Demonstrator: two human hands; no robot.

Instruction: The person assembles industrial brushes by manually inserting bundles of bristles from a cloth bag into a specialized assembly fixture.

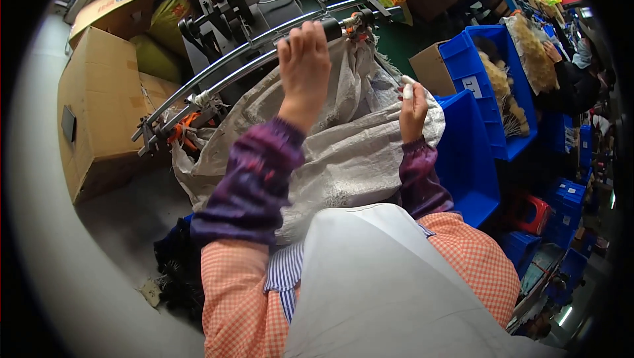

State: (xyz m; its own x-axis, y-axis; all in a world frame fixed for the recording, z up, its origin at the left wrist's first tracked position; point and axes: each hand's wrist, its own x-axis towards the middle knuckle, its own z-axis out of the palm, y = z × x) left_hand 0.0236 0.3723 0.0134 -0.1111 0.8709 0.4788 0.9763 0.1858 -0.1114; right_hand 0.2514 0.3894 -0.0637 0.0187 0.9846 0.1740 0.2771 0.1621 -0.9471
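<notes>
My left hand (305,67) is closed over a black cylinder (331,29) mounted on a long metal rail (247,66), its fingers curled over the far side. To the right, my right hand (413,110) is closed in a pinch, with white coverings on its fingertips. A thin dark line runs up and left from that pinch, too fine to name. Below both hands a whitish woven sack cloth (350,143) hangs from the rail and spreads toward my lap. Orange ties (186,127) gather at the rail's left end.
Behind the rail stands a machine with a grey plate (274,11). Cardboard boxes (99,100) are stacked at left. On the right are a blue bin (472,160), a blue crate (462,61) holding tan bristly bundles (505,87), and a red stool (531,213). Another person's hand (551,51) shows farther right.
</notes>
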